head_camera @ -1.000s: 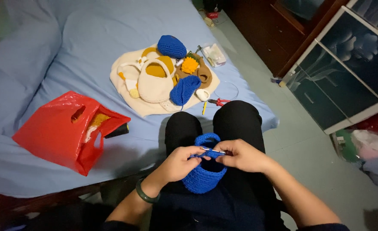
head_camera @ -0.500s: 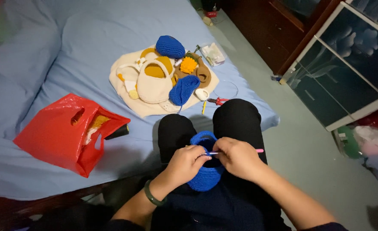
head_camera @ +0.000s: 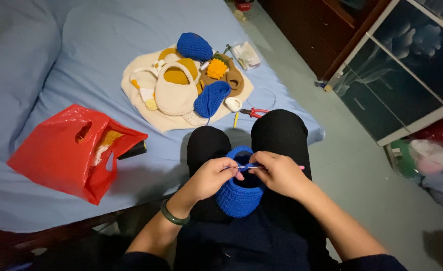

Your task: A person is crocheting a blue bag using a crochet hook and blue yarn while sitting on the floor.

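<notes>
Red plastic bag (head_camera: 71,150) lies far left on my blue bed (head_camera: 56,60). Beyond it, cream cloth (head_camera: 136,95) carries crochet pieces: cream bag (head_camera: 174,95), blue cap-shaped piece (head_camera: 194,46), flat blue piece (head_camera: 210,99). Red-handled pliers (head_camera: 254,112) just right of cloth. On my lap, blue crocheted basket (head_camera: 237,198). My left hand (head_camera: 212,176) pinches its rim, fingers closed. My right hand (head_camera: 277,173) curls closed around pink-ended crochet hook (head_camera: 246,166), tip at rim.

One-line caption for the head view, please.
Both hands, left hand and right hand, work a crochet hook at the rim of a blue crocheted pouch on the lap.
</notes>
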